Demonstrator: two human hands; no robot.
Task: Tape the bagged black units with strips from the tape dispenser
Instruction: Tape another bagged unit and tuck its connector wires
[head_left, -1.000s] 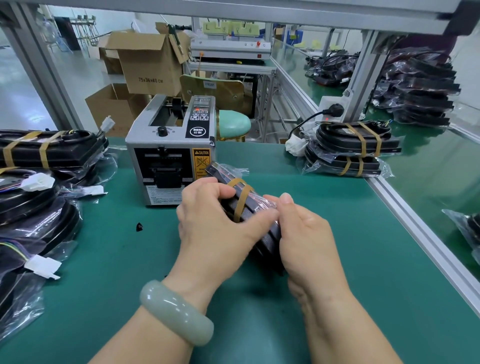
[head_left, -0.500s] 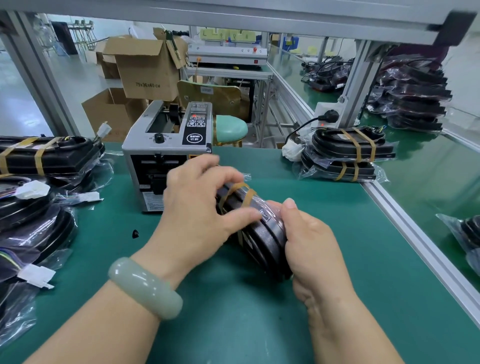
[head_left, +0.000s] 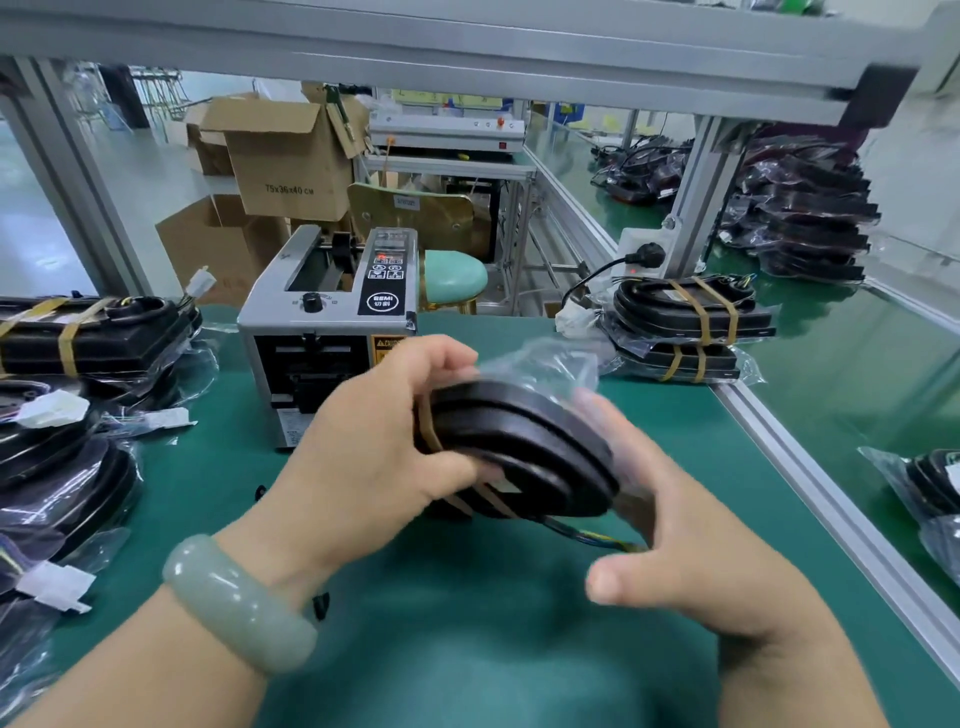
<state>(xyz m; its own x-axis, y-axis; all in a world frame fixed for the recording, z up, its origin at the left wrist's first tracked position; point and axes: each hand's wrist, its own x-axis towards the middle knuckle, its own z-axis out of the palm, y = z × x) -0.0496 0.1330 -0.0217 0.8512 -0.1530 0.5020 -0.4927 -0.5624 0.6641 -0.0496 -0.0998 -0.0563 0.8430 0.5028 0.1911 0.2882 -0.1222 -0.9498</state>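
A bagged black unit with brown tape strips round its left end is held above the green mat in front of me. My left hand grips its left end, fingers over the top and thumb below. My right hand is blurred and cups the unit's right side from below, with the thumb spread away from it. Coloured wires hang from the unit's underside. The grey tape dispenser stands just behind my left hand.
Taped bagged units are stacked at the right rear beside a power socket. More bagged units with white connectors crowd the left edge. An aluminium rail bounds the green mat on the right. Another bagged unit lies beyond it.
The unit has been lifted and turned so its flat rim faces me. My right hand has shifted from gripping the near end to cupping the right side; my left hand stays on it.
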